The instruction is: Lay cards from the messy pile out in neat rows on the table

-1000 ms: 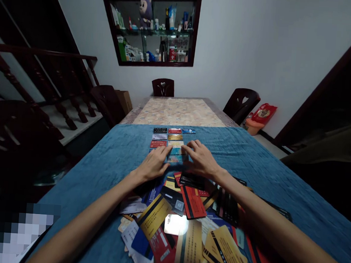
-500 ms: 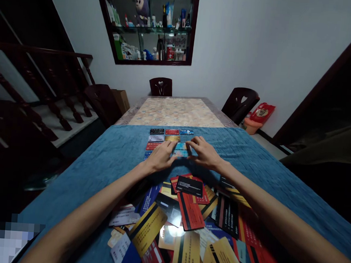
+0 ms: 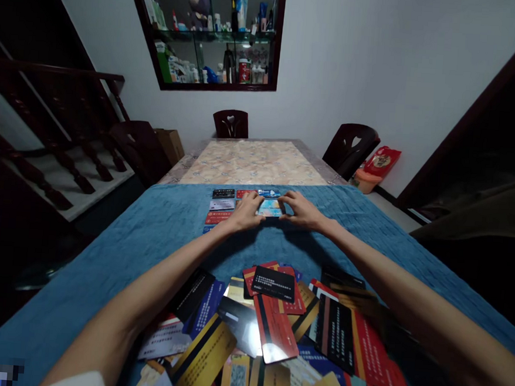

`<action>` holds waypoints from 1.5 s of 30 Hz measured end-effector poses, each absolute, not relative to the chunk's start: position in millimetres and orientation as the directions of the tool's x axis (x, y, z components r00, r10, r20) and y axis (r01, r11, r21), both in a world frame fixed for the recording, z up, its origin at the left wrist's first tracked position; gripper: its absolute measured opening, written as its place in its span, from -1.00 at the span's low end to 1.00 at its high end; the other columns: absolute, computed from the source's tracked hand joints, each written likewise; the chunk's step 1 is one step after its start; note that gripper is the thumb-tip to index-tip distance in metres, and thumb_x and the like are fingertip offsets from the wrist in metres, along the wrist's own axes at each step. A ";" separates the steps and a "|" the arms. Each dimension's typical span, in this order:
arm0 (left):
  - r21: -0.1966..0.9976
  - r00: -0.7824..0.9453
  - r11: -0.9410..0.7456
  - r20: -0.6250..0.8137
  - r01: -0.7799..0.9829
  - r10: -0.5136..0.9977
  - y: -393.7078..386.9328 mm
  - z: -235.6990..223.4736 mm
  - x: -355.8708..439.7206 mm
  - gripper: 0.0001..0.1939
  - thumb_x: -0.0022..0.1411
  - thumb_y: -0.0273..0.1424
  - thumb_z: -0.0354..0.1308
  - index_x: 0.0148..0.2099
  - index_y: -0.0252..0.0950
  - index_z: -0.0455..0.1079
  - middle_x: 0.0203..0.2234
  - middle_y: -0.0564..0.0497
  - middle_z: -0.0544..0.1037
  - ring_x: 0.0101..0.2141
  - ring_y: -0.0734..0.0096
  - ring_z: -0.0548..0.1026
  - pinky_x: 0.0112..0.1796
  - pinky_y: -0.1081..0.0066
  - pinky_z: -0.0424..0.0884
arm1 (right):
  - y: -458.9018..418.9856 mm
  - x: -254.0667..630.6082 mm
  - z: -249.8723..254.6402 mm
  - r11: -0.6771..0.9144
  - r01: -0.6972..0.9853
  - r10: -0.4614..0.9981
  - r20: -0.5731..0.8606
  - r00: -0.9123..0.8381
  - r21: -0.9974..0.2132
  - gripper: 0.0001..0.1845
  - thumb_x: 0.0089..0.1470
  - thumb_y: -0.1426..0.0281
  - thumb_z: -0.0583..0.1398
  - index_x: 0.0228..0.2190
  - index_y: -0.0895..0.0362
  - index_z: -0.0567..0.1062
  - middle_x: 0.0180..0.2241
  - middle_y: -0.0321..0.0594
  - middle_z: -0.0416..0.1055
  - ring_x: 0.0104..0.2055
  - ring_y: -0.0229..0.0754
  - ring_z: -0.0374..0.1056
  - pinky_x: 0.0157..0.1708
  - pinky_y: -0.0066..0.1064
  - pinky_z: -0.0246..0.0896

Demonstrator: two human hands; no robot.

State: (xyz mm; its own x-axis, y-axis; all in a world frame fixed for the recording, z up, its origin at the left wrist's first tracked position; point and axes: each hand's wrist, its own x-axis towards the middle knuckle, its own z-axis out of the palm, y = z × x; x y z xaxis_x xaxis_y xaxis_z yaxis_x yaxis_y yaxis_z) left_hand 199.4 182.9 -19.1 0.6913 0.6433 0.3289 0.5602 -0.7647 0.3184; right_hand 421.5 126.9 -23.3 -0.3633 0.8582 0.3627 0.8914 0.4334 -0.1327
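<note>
A light-blue patterned bank card (image 3: 271,208) is pinched at its two short ends between my left hand (image 3: 246,213) and my right hand (image 3: 302,211). It is just below a blue-and-white card (image 3: 268,193) in the far row. Left of it, cards lie in columns: a black card (image 3: 223,193), a silver card (image 3: 222,204), a red card (image 3: 218,217) and a blue card at the near end. My left hand partly covers the second column, where a red card (image 3: 245,193) shows. Closer to me a loose pile of cards, many back side up, includes a black card (image 3: 273,282).
A blue cloth (image 3: 149,232) covers the near part of the table, with a patterned tabletop (image 3: 260,161) beyond. Dark chairs (image 3: 351,149) stand around it. A red bag (image 3: 382,160) sits on an orange bin at the right. A wall shelf (image 3: 220,34) holds bottles and a plush toy.
Both hands have moved the light-blue card away from me, up beside the second column toward the blue-and-white card. The view has shifted, and more of the near pile shows.
</note>
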 end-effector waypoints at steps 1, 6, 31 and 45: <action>0.318 0.686 -0.754 0.315 0.575 0.656 187.5 -20.0 202.5 -0.53 0.04 -0.38 0.32 0.03 -0.30 0.40 -0.02 -0.15 0.40 0.06 0.02 0.33 0.06 0.10 0.32 | 130.7 423.7 -24.7 0.426 0.894 0.863 0.360 -0.355 -0.137 -0.60 0.03 0.28 0.32 -0.09 0.17 0.49 -0.08 -0.05 0.35 -0.06 0.00 0.25 -0.06 -0.19 0.22; 0.327 0.650 -0.706 0.278 0.628 0.707 209.9 -25.3 214.9 -0.53 -0.03 -0.38 0.33 -0.01 -0.28 0.46 -0.06 -0.12 0.47 0.05 -0.01 0.34 0.05 0.11 0.33 | 150.1 431.7 -31.7 0.389 0.908 0.884 0.342 -0.320 -0.156 -0.66 0.00 0.29 0.32 -0.15 0.14 0.53 -0.11 -0.08 0.38 -0.08 -0.02 0.28 -0.05 -0.19 0.22; 0.349 0.603 -0.623 0.177 0.700 0.777 241.8 -38.0 237.8 -0.58 0.01 -0.39 0.27 -0.02 -0.29 0.50 -0.11 -0.13 0.54 0.12 -0.02 0.27 0.05 0.11 0.31 | 195.9 449.5 -49.1 0.281 0.933 0.945 0.236 -0.227 -0.226 -0.70 -0.03 0.31 0.32 -0.21 0.14 0.59 -0.16 -0.09 0.52 -0.12 -0.03 0.38 -0.15 -0.35 0.19; 0.306 0.578 -0.595 0.155 0.743 0.801 232.2 -33.1 237.8 -0.61 0.09 -0.30 0.25 -0.01 -0.26 0.53 -0.06 -0.16 0.52 0.15 -0.05 0.23 0.06 0.09 0.24 | 192.3 445.1 -50.8 0.206 0.946 0.959 0.244 -0.144 -0.251 -0.67 0.00 0.26 0.30 -0.19 0.15 0.60 -0.21 -0.10 0.53 -0.22 -0.08 0.38 -0.25 -0.39 0.17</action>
